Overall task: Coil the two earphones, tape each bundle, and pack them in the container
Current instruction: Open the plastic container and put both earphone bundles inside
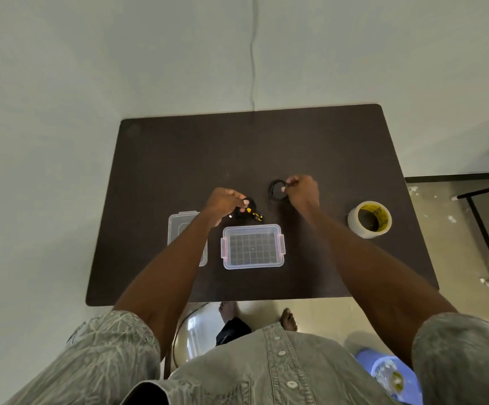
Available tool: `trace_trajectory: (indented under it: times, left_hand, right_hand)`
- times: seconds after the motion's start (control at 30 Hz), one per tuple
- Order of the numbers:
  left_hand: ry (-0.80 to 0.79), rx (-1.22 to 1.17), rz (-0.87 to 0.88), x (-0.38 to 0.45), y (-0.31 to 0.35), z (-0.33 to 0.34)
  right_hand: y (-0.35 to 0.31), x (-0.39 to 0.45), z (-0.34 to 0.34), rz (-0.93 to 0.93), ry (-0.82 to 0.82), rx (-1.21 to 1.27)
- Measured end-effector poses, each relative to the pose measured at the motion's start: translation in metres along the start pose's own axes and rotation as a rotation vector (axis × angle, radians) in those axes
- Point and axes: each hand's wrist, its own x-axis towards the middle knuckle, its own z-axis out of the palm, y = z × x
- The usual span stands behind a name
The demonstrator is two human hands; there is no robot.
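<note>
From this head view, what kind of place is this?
Probably a plain room at home or a small workspace, not a lab: a dark table pushed against a bare pale wall, a tiled floor, and the person stands barefoot. Only a tape roll and a clear container sit out.

Table (178, 159): dark brown. Container (252, 247): clear, pink clasps. Left earphone bundle (247, 213): black, yellow accents. Right bundle (275, 190): black. Tape roll (369, 219): yellow-printed core.

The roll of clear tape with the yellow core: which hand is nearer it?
Right. The right hand is just left of the tape roll; the left hand is farther left.
</note>
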Motion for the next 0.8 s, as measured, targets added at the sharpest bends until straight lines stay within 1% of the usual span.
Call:
trace_trajectory:
  times: [0.1, 0.17, 0.27, 0.33, 0.4, 0.43, 0.47, 0.53, 0.63, 0.7, 0.73, 0.8]
  left_hand:
    - [0.091, -0.088, 0.014, -0.026, 0.004, -0.004]
    - [0.120, -0.165, 0.009, -0.042, 0.010, -0.008]
    - [0.126, -0.269, -0.064, -0.072, 0.017, -0.015]
    - [0.075, -0.309, -0.144, -0.086, 0.021, -0.019]
    - [0.020, -0.303, -0.214, -0.098, 0.018, -0.018]
    - [0.010, -0.298, -0.240, -0.102, 0.014, -0.015]
    - [0.010, -0.294, -0.265, -0.104, 0.009, -0.012]
    - [0.014, -0.279, -0.288, -0.105, -0.003, 0.000]
    - [0.098, -0.282, -0.237, -0.095, -0.029, 0.019]
    - [0.197, -0.277, -0.171, -0.083, -0.044, 0.031]
    - [0.264, -0.222, -0.146, -0.078, -0.049, 0.035]
    - [0.325, -0.088, -0.123, -0.072, -0.056, 0.040]
  right_hand:
    - [-0.006, -0.019, -0.007, 0.014, 0.023, 0.135]
    - [-0.007, -0.028, -0.013, 0.019, 0.038, 0.197]
    - [-0.006, -0.044, -0.017, 0.067, -0.040, 0.207]
    - [-0.007, -0.054, -0.020, 0.125, -0.125, 0.133]
    - [-0.006, -0.070, -0.021, 0.149, -0.169, 0.065]
    - [-0.005, -0.078, -0.019, 0.138, -0.196, 0.025]
    - [-0.003, -0.085, -0.014, 0.085, -0.199, -0.080]
    - [0.000, -0.097, -0.004, 0.023, -0.147, -0.218]
    - [0.004, -0.112, 0.012, -0.076, -0.172, -0.354]
    - [0.009, -0.117, 0.020, -0.112, -0.161, -0.383]
    - [0.012, -0.119, 0.023, -0.107, -0.140, -0.378]
    - [0.017, -0.122, 0.028, -0.069, -0.110, -0.350]
